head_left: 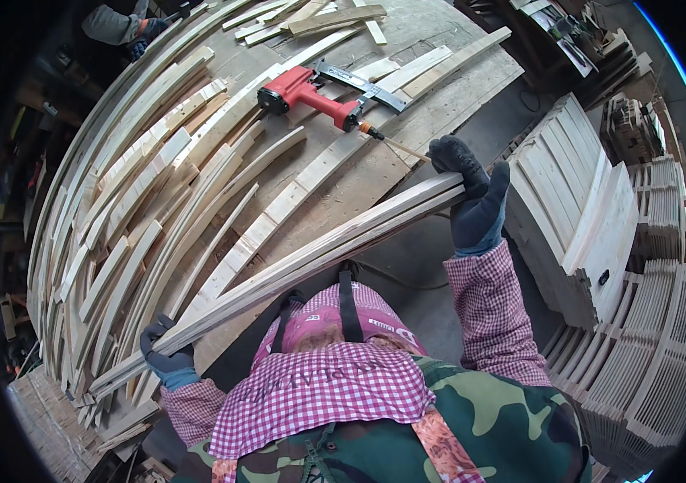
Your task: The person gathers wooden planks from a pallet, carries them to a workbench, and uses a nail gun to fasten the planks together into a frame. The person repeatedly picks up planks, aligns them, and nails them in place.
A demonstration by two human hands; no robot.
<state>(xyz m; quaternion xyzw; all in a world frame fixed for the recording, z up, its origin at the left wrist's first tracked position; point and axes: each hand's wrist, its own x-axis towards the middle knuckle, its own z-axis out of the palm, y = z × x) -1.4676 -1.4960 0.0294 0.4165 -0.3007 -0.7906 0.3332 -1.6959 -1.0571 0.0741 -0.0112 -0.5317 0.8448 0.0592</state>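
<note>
A few long, pale wooden strips (319,256), stacked together, run slantwise in front of my body. My left hand (169,354), in a dark glove, is closed round them near their lower left end. At the upper right end my gloved right hand (475,197) grips them, with the thumb raised at the side. Beyond the strips a red nail gun (302,92) lies on its side on the wooden table (475,68). A hose with an orange fitting (370,130) leads from it toward my right hand.
Many curved wooden slats (142,173) cover the table's left side, and short offcuts (335,20) lie at its far edge. On the right stand a slatted wooden panel (560,177) and stacks of thin curved slats (648,346). Another person's grey-clad arm (109,26) shows at the far left.
</note>
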